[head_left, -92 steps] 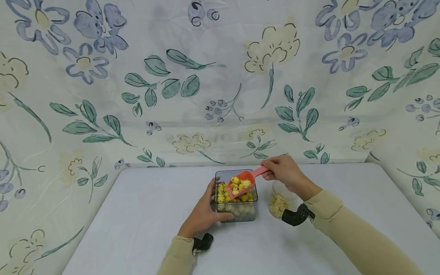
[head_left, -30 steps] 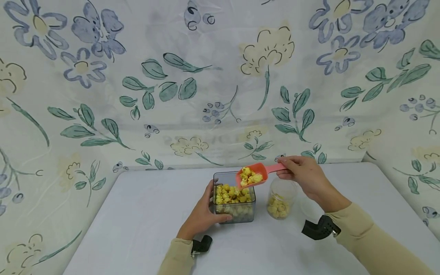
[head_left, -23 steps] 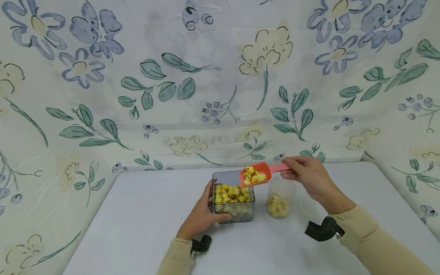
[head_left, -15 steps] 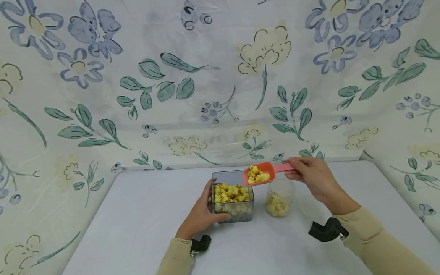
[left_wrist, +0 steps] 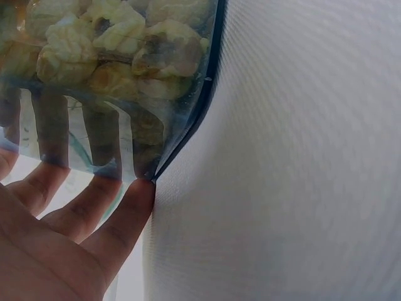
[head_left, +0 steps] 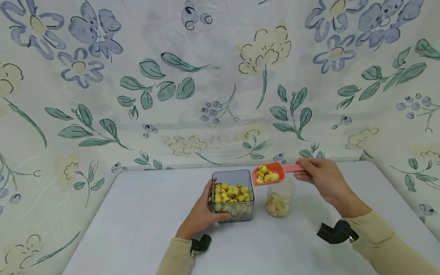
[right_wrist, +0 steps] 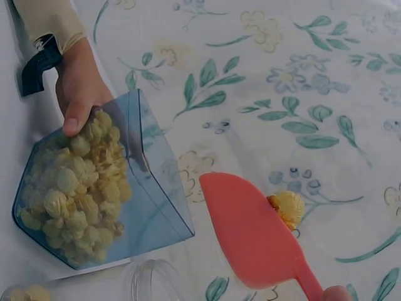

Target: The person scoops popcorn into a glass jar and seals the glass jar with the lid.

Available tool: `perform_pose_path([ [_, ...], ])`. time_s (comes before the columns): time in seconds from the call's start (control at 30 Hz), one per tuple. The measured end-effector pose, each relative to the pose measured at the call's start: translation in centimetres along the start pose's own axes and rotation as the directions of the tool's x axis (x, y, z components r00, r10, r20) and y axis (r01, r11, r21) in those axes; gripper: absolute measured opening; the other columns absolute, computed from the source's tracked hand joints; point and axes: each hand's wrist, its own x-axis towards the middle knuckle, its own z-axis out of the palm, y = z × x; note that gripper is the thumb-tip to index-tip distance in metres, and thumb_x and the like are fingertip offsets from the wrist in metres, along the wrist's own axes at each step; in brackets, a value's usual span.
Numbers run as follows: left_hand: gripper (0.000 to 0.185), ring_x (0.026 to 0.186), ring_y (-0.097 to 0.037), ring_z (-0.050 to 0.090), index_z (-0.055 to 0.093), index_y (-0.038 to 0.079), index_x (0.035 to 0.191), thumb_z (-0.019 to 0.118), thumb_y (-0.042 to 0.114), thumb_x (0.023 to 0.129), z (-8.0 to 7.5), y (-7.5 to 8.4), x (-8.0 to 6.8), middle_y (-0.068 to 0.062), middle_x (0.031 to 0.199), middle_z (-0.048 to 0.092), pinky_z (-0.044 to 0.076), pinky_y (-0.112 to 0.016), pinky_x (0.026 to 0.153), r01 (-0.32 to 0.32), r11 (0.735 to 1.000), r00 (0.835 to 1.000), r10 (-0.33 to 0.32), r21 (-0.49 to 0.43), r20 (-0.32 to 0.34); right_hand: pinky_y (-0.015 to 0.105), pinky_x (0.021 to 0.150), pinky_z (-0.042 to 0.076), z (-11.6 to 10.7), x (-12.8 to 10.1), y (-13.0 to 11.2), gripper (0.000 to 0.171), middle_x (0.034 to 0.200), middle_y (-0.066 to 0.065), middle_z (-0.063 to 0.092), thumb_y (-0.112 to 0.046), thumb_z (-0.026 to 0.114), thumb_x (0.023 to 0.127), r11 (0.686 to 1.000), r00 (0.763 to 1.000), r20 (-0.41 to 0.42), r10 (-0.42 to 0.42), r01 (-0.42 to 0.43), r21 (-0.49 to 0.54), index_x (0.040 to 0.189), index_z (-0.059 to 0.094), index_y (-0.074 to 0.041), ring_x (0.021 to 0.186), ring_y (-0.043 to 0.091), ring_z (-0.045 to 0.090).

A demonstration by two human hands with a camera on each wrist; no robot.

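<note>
A coral-pink scoop [head_left: 281, 172] carries several yellow pieces of popcorn [head_left: 266, 175]. The end of its handle is pinched by my right hand [head_left: 324, 181]. In the head view the scoop appears over the mouth of a round clear jar [head_left: 290, 189], which is partly filled with popcorn. My left hand [head_left: 199, 217] grips the left side of a square, bluish see-through container [head_left: 240, 215], thumb across its front. Popcorn fills roughly its lower half. The left wrist view shows several fingertips [left_wrist: 139, 194] against the container's wall. In the right wrist view the scoop's underside [right_wrist: 250, 235] hides most of its load.
A clear round disc, seemingly a lid [head_left: 311, 205], lies flat on the white table [head_left: 137, 214] to the right of the jar. Behind the table rises a flower-printed cloth [head_left: 220, 84]. Black cameras sit on both wrists.
My right hand has moved the loaded scoop rightward, from above the square container to over the jar. My left hand keeps its grip on the container.
</note>
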Motion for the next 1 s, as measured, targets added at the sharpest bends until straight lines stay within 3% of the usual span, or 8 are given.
perform_pose_path([
  [1.0, 0.125, 0.150, -0.035, 0.022, 0.003, 0.013, 0.163, 0.091, 0.029, 0.076, -0.1, 0.0, -0.2, -0.015, 0.165, 0.020, 0.027, -0.052, 0.120, -0.004, 1.000, 1.000, 0.004, -0.003, 0.014, 0.020, 0.080, 0.058, -3.5, -1.3, 1.9, 0.059, 0.094, -0.004, 0.066, -0.025, 0.051, 0.107, 0.996, 0.998, -0.064, -0.010, 0.004, -0.094, 0.146, 0.036, 0.017, 0.081, 0.004, 0.070],
])
